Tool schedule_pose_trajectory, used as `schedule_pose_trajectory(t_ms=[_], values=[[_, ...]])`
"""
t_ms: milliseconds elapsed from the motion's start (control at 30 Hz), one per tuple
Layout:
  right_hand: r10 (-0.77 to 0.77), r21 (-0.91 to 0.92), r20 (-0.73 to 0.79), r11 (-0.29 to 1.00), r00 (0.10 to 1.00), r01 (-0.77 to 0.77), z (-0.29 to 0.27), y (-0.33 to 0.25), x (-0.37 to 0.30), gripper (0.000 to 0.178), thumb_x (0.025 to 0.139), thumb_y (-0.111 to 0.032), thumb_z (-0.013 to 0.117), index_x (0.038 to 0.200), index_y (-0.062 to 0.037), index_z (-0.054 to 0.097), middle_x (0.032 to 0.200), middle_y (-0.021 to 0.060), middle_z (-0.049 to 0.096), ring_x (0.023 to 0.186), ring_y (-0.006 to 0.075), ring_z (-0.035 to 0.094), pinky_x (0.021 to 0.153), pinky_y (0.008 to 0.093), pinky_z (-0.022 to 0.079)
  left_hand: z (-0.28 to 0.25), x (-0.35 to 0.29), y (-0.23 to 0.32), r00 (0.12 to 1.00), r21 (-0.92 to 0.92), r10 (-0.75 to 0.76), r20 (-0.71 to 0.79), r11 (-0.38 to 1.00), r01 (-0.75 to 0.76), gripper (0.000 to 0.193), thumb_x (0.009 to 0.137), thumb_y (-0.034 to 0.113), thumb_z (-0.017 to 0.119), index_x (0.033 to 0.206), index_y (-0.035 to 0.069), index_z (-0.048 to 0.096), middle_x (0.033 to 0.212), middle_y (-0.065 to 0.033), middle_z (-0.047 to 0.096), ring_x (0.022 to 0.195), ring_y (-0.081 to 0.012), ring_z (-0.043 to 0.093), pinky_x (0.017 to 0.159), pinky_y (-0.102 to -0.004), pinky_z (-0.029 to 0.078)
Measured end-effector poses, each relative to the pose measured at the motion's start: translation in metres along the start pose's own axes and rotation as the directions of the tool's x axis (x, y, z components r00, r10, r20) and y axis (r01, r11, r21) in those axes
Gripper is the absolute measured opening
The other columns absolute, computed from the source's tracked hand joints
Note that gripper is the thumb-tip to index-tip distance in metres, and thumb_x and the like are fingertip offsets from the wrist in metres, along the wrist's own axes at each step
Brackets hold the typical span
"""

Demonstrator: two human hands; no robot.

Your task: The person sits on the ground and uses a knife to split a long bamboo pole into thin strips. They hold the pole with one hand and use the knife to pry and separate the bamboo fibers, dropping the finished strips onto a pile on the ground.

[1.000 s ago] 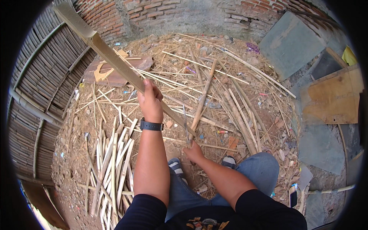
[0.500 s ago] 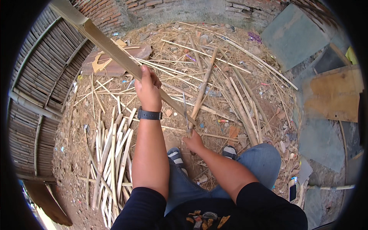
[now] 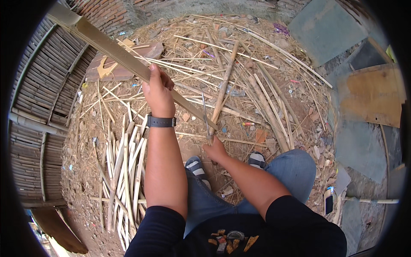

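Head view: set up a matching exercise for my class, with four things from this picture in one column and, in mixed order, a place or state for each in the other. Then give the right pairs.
Things:
1. long bamboo slat
2. knife
3. pile of split strips
4. wristwatch

Places or states:
A. lying on the ground to the person's left
B. worn on the left wrist
C. gripped by the left hand, slanting up to the upper left
D. held by the right hand, blade pointing away from the person

Pairs: 1-C, 2-D, 3-A, 4-B
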State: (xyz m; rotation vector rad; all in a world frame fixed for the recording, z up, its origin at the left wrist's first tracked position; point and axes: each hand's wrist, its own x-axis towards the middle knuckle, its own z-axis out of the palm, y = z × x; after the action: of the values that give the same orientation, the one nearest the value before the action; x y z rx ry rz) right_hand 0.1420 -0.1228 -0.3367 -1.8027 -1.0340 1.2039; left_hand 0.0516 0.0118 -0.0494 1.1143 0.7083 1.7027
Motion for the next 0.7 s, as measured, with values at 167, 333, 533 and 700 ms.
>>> schedule_pose_trajectory(t_ms=[167,333,533,700], values=[[-0.006,-0.001,-0.001,1.0,1.0,0.006,-0.001,-0.001,0.0,0.051,0.077,-0.026,0.069,0.118,0.0007,0.053,0.094,0.0214,0.066,0.082,0.0345,0.064,0.075,0.0432,0.051,0.004,-0.002,0.002,1.0,0.019,-0.001,-0.011,1.0,0.001,0.035,0.1,0.039,0.055,0.08,0.012,0.042,0.062,0.0028,0.035,0.052,-0.0081,0.034,0.049,-0.026,0.03],[-0.086,-0.035,-0.039,0.996,0.996,0.085,0.005,0.011,0.008,0.044,0.081,-0.021,0.07,0.114,0.0,0.051,0.076,0.011,0.062,0.051,0.0194,0.062,0.049,0.0355,0.052,0.004,-0.001,-0.001,1.0,-0.009,-0.009,0.012,1.0,0.009,0.034,0.099,0.038,0.055,0.079,0.013,0.043,0.062,0.0032,0.035,0.052,-0.0079,0.033,0.05,-0.0261,0.029],[0.011,0.021,0.005,1.0,1.0,-0.011,0.0,-0.002,0.001,0.052,0.076,-0.028,0.068,0.116,0.0013,0.055,0.101,0.0264,0.067,0.097,0.0423,0.064,0.086,0.0471,0.05,0.002,-0.001,0.0,1.0,-0.011,-0.005,0.017,1.0,0.005,0.035,0.1,0.038,0.055,0.079,0.013,0.043,0.061,0.0034,0.035,0.052,-0.008,0.033,0.049,-0.0262,0.029],[0.032,0.024,0.0,0.999,0.999,-0.032,-0.004,-0.008,-0.003,0.052,0.076,-0.028,0.069,0.116,0.0013,0.055,0.1,0.0259,0.067,0.096,0.0418,0.065,0.085,0.0469,0.05,0.004,-0.001,0.0,1.0,-0.015,-0.008,0.004,1.0,0.008,0.035,0.1,0.039,0.055,0.079,0.013,0.042,0.061,0.0034,0.035,0.051,-0.008,0.033,0.049,-0.0262,0.029]])
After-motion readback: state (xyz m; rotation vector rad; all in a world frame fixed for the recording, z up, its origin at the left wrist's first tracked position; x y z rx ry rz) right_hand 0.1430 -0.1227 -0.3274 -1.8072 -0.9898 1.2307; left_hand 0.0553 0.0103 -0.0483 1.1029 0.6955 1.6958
